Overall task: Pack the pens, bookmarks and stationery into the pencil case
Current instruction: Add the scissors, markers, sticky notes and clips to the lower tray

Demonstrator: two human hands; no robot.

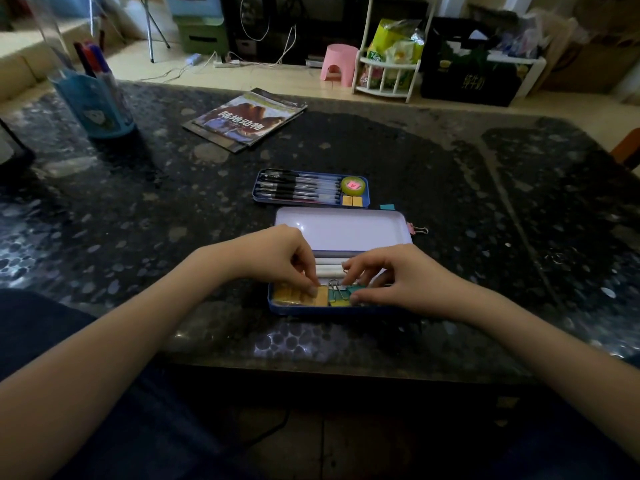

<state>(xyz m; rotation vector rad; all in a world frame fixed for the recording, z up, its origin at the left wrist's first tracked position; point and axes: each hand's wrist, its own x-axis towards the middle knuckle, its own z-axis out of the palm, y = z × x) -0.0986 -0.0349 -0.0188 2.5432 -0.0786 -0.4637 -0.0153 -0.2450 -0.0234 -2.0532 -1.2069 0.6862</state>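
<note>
A blue tin pencil case lies open in front of me, its pale lid flat behind it. Inside are white sticks, yellow notes and binder clips. My left hand presses curled fingertips on the yellow notes at the case's left. My right hand pinches a green binder clip in the case's middle. Behind the lid, a blue inner tray holds several black pens, a green round item and two small yellow blocks.
A pink binder clip and a teal tab lie by the lid's right side. A book sits further back, a blue pen holder at far left. The dark stone table's front edge is near my lap.
</note>
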